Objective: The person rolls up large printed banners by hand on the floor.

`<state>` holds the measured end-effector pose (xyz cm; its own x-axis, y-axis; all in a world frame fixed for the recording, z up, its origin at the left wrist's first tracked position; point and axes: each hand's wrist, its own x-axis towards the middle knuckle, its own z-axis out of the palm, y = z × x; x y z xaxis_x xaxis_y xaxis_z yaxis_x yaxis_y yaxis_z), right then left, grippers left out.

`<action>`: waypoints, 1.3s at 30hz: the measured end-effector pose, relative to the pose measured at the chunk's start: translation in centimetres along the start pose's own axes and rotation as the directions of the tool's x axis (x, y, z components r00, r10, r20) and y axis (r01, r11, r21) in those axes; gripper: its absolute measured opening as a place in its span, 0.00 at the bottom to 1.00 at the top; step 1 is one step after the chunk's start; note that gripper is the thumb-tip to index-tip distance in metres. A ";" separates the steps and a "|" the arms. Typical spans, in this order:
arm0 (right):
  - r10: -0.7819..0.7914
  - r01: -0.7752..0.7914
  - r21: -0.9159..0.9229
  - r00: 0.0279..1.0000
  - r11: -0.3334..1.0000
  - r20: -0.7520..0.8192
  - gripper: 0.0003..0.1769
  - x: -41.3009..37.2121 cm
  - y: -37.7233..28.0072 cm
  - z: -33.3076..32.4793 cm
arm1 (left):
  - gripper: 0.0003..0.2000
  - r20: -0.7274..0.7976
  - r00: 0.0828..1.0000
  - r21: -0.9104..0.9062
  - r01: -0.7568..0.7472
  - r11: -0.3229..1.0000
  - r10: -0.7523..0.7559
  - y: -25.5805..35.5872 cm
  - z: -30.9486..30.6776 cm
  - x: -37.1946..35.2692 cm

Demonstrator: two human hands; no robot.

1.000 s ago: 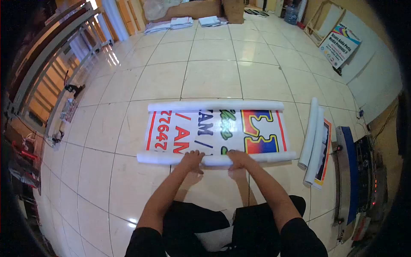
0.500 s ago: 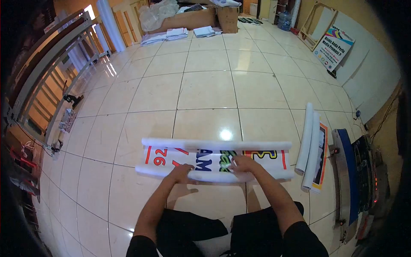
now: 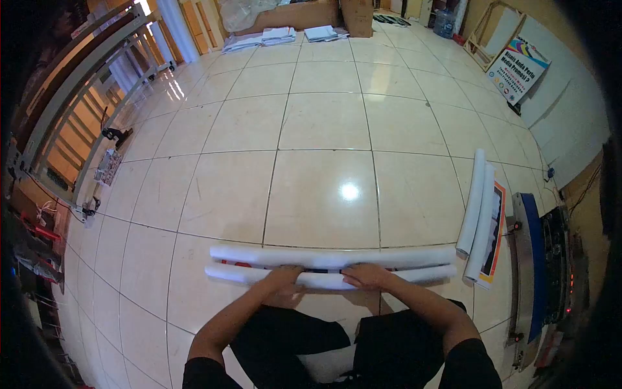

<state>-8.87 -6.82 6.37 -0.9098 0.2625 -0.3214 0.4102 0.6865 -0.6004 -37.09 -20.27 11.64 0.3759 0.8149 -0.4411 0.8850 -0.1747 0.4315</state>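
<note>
A printed banner lies on the tiled floor in front of my knees, rolled from both long sides. Its far roll [image 3: 389,257] and near roll [image 3: 227,275] are white and almost meet. Between them only a thin strip of print shows, with a bit of red at the left end. My left hand [image 3: 284,279] grips the near roll left of its middle, fingers curled over it. Right of the middle, my right hand [image 3: 366,276] holds the same roll, fingers bent over its top. Both thumbs are mostly hidden.
Two white rolls [image 3: 476,214] lie at the right on an orange-edged print [image 3: 497,227]. Beyond them is a long machine with a blue panel [image 3: 528,259]. A metal stand [image 3: 84,123] is at the left. Folded white sheets [image 3: 278,36] and a cardboard box [image 3: 357,18] sit at the back.
The far roll has come nearer to the near roll, covering most of the printed lettering between them. Both hands have stayed at the near roll. The camera view has shifted slightly.
</note>
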 end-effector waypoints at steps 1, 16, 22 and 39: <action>0.000 0.000 -0.003 1.000 1.000 -0.003 0.25 0.4 0.4 -0.1 | 0.32 -0.147 0.989 0.062 0.034 0.998 -0.024 0.9 -0.4 0.6; -0.080 -0.106 -0.496 0.937 0.862 -0.339 0.33 8.9 2.8 -8.0 | 0.40 -0.421 0.870 0.030 0.298 0.954 -0.259 -5.4 -6.0 17.8; 0.225 -0.341 -0.260 0.894 0.903 -0.387 0.34 6.1 8.3 -7.9 | 0.40 -0.242 0.966 0.240 0.152 0.959 -0.092 -8.3 -5.6 15.4; 0.078 -0.140 -0.138 0.922 0.980 -0.379 0.32 4.3 8.3 -8.9 | 0.35 -0.260 0.965 0.170 0.068 0.983 -0.022 -5.4 -6.1 10.0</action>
<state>-9.91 5.99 6.52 -0.8308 0.5527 -0.0652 0.5206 0.7303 -0.4424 -39.76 -7.80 9.67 0.2722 0.9341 -0.2308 0.9423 -0.2102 0.2605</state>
